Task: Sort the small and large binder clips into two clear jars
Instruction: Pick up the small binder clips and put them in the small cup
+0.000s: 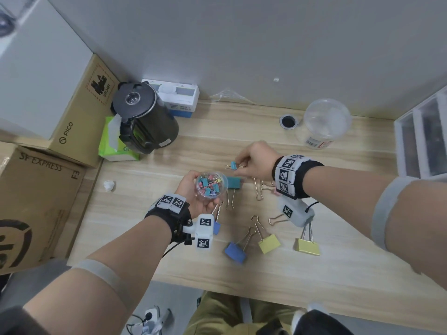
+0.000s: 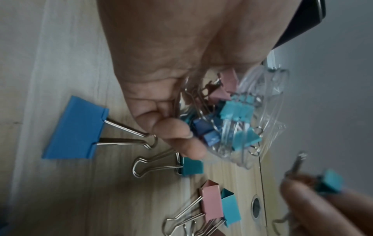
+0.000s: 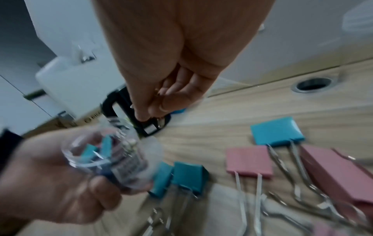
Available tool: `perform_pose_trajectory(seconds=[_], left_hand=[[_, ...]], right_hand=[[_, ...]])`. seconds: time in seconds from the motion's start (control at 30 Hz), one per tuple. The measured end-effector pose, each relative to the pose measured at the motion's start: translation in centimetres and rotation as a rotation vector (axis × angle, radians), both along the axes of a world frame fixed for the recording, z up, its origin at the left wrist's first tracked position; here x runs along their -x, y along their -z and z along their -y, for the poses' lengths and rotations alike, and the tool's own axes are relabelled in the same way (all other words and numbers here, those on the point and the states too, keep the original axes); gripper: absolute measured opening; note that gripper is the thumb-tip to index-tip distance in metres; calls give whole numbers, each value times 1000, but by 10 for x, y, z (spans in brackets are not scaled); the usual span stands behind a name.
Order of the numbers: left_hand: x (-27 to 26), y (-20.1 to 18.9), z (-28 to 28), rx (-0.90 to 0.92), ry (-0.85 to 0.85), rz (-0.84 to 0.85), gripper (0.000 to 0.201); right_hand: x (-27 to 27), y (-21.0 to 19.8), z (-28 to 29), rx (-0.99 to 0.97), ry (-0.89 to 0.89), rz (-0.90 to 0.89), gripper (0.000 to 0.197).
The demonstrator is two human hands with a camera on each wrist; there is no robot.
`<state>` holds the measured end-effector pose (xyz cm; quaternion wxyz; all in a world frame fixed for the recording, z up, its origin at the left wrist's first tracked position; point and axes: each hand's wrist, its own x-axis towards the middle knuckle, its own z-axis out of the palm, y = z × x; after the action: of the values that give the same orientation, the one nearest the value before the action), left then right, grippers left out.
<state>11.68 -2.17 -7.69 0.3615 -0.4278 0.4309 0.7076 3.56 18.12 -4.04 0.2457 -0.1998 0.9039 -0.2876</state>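
Observation:
My left hand (image 1: 197, 194) grips a small clear jar (image 1: 211, 185) holding several small coloured binder clips (image 2: 236, 111), lifted above the table. My right hand (image 1: 251, 162) pinches one small teal clip (image 1: 233, 166) by its wire handles, just up and right of the jar's mouth. That clip (image 2: 330, 182) also shows in the left wrist view. Large clips lie on the wooden table (image 1: 338, 281): a teal one (image 1: 234, 183) behind the jar, a blue one (image 1: 235, 252), two yellow ones (image 1: 269, 243) (image 1: 307, 247), and pink ones (image 3: 249, 159). A larger clear jar (image 1: 324, 123) stands at the back right.
A black kettle (image 1: 142, 114), a green tissue pack (image 1: 113, 143) and a white box (image 1: 179, 97) stand at the back left. Cardboard boxes (image 1: 36, 201) line the left edge. A cable hole (image 1: 288, 121) sits beside the large jar. Drawers (image 1: 423, 136) stand far right.

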Motion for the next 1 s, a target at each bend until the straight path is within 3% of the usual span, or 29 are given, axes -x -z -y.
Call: perform_pose_trajectory(seconds=[0.07,0.17,0.27,0.43,0.57,0.63,0.8,1.0], left_hand=[[5,-5,-5,16,-20,-15,52],[9,-10,-12,-13,5,-43,46],[13,-14,-18,-27,4,-50,40],[12,-9,-21,-19,8,-42,46],[8,-7,-21,-93,12,-52,49],[7,-7,-21,-123,-6,-50,48],[3,0,-20,-173,-1,-28,55],[4,8,-21,-175,39,-3,56]], right_hand=[[2,-19,10,67,-29,15,31],[-7,-28,28,-5,-197,17,31],[-12,-27,36,-23,-222,0,33],[-14,-25,24,229,-17,210,26],[-8,-20,-2,363,279,234,14],[-1,-12,-23,299,391,190,15],[8,25,-87,-202,405,118,16],[-11,45,-111,-326,261,133,14]])
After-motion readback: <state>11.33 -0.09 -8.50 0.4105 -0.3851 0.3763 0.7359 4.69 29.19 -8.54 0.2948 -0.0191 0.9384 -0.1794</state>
